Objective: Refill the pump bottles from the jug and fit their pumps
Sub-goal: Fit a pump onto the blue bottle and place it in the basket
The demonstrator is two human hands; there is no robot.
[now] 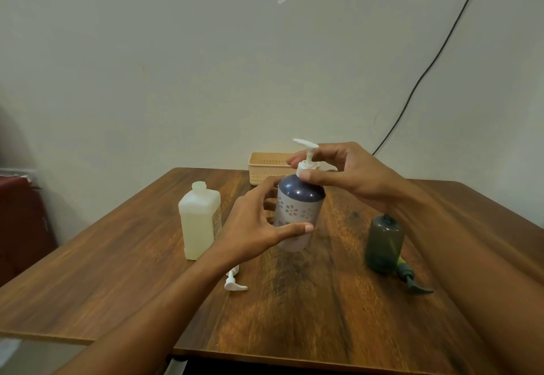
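Note:
A purple-topped bottle with white flower print (297, 204) stands at the table's middle. My left hand (256, 224) wraps around its body. A white pump (306, 157) sits in its neck, and my right hand (344, 174) pinches the pump's collar from the right. The translucent white jug (199, 221) stands uncapped to the left. A dark green bottle (384, 243) stands open on the right, its green pump (412, 282) lying beside its base. A second white pump (234, 282) lies on the table under my left wrist.
A cream slotted basket (266, 167) sits at the table's far edge behind the bottle. The wooden table (309, 315) ends near me. A black cable (426, 68) runs down the wall at the right. A dark red piece of furniture (20, 221) stands at the left.

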